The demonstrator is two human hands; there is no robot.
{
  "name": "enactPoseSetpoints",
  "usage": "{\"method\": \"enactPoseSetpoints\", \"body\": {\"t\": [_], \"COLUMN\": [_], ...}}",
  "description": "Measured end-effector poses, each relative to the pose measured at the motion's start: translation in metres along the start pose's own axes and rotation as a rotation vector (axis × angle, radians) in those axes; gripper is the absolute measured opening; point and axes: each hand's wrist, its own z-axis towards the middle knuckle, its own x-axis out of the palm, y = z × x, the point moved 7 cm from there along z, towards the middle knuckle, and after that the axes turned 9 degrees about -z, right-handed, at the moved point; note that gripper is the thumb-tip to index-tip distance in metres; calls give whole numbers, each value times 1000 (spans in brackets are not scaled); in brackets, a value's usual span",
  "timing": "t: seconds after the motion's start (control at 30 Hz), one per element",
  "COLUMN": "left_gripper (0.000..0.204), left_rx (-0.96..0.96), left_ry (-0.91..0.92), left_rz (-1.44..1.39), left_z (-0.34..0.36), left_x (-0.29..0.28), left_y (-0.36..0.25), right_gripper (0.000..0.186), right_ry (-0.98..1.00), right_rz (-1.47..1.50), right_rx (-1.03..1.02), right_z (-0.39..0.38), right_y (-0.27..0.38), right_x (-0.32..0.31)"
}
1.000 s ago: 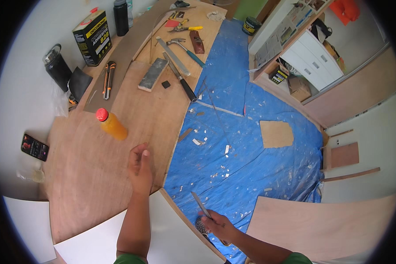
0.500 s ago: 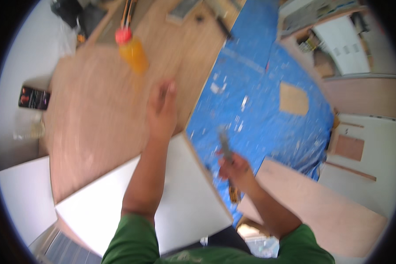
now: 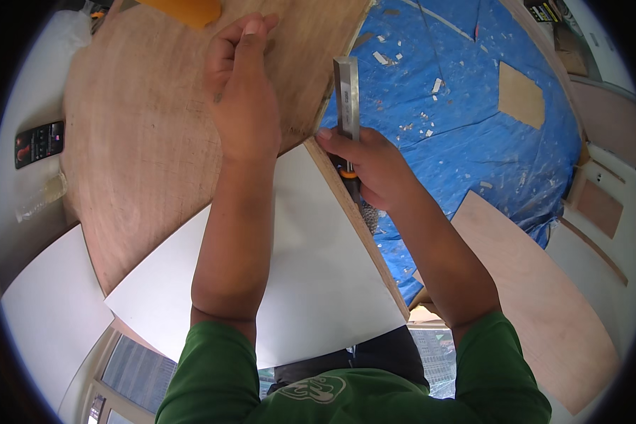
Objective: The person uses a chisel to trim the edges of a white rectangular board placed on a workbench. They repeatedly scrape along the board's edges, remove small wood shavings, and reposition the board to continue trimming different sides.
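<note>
In my right hand (image 3: 374,166) is a chisel (image 3: 347,95), its broad metal blade pointing up and away from me, with an orange ring near the handle. That hand is beside the far corner of a white panel (image 3: 325,261) with a raw wooden edge. My left hand (image 3: 244,92) is over a brown wooden board (image 3: 134,134), its fingers curled and pressed together. Whatever it may hold is hidden. My left forearm passes above the white panel, which lies close in front of my body.
A blue sheet (image 3: 438,148) with scattered chips covers the floor on the right, with a tan square piece (image 3: 521,95) on it. An orange bottle (image 3: 187,8) is cut off at the top. A phone (image 3: 39,145) is at far left. A plywood sheet (image 3: 530,297) lies at right.
My right hand has moved up and left with the chisel to the white panel's corner. My left hand has moved farther away, and the view has shifted, pushing the bottle toward the upper edge.
</note>
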Motion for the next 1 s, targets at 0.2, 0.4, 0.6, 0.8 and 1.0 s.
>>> {"method": "enactPoseSetpoints", "body": {"t": [0.2, 0.4, 0.6, 0.8, 1.0], "left_gripper": [44, 42, 38, 34, 29], "left_rx": [-10, 5, 28, 46, 52], "left_ry": [-14, -14, -21, -40, -34], "left_rz": [49, 36, 40, 80, 8], "left_z": [-3, -4, -6, -5, -5], "left_x": [2, 4, 5, 3, 4], "left_y": [0, -3, -1, -1, 1], "right_gripper": [37, 29, 25, 27, 27], "right_ry": [61, 113, 189, 38, 46], "right_rz": [149, 177, 184, 158, 206], "right_rx": [51, 9, -62, -11, -28], "right_z": [10, 10, 5, 14, 12], "right_y": [-7, -20, -6, -5, -5], "right_x": [3, -7, -7, -2, -2]}}
